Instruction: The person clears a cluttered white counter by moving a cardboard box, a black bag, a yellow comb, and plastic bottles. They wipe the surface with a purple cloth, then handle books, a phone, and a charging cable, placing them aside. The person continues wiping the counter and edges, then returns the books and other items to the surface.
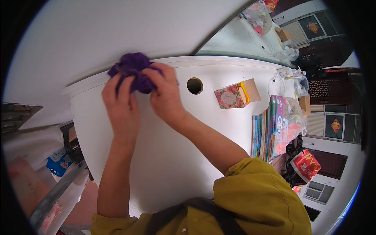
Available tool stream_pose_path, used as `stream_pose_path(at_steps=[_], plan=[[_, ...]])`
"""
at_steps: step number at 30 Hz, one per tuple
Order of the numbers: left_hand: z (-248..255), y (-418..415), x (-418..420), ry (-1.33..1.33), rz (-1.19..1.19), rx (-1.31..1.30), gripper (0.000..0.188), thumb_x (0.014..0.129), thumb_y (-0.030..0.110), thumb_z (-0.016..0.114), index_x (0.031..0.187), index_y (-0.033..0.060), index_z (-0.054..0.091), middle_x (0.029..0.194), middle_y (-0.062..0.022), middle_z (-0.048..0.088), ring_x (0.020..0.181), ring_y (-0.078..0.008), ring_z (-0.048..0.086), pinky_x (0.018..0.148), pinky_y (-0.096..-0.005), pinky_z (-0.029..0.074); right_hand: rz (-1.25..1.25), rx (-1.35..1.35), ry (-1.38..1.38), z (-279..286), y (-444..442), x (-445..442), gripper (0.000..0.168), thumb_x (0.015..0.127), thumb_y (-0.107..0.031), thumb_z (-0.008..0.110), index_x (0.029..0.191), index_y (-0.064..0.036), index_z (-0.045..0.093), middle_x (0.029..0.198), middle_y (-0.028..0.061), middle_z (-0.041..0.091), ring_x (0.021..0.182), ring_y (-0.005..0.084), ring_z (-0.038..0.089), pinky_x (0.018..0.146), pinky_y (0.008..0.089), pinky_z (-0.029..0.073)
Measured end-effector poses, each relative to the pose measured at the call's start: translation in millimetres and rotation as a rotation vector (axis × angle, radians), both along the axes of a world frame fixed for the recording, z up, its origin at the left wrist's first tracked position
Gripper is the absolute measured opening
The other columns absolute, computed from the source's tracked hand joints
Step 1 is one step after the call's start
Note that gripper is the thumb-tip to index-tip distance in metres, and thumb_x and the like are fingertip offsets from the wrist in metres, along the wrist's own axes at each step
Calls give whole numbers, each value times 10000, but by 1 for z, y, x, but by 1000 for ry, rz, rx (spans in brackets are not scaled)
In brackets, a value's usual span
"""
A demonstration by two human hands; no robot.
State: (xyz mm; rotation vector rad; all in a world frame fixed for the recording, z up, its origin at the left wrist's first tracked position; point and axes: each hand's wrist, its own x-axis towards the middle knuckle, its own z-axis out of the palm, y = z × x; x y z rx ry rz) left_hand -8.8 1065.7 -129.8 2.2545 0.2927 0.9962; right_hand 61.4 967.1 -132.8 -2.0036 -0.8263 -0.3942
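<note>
A bunched purple cloth (132, 66) is held between both hands above the far edge of a white tabletop (164, 164). My left hand (120, 100) has its fingers on the cloth's near left side. On its right side, my right hand (166, 92) grips the cloth with bent fingers. The hands and cloth are slightly blurred. Right of my right hand, a round hole (194, 85) is cut through the tabletop. Folds of the cloth hide some of my fingertips.
A floral cardboard box (229, 97) with its flap up holds something yellow. Beyond it stand a row of books (265, 129), a clear plastic bag (293, 114) and bottles (289, 72). A mirror (235, 44) rises behind the raised back edge. A grey metal bar (58, 191) is at lower left.
</note>
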Motion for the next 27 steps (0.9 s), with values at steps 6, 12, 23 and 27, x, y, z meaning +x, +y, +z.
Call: stream_pose_path(at_steps=[6,12,23,27], plan=[[-48,-74,106,-96,-371,344,284,709,42,578,990,48,621,1147,-94,532,1103,-310,465,886,-378,464,-718,-556,-100,-49,-86,70,484,697,-103,638,1150,-17,487,1246,182,431,1216,361,328,1014,498,225],[-78,-50,71,113,-223,334,252,728,66,542,966,75,626,1091,-85,569,1063,-304,491,893,-367,443,-560,-357,21,-77,-52,50,403,695,-77,603,1064,47,498,1225,263,453,1188,436,349,1014,499,256],[-35,61,-60,296,227,156,375,772,-65,538,1141,3,528,1178,-193,483,1070,-362,469,913,-405,413,300,211,338,-27,55,-29,416,615,128,522,993,-36,582,1055,136,551,1009,351,463,883,394,402],[5,12,34,96,-104,167,289,786,-2,535,1069,33,584,1130,-175,498,1055,-357,462,923,-392,409,-173,-19,-13,6,-5,25,530,582,160,502,1077,-23,544,1155,167,471,1059,363,429,924,402,377]])
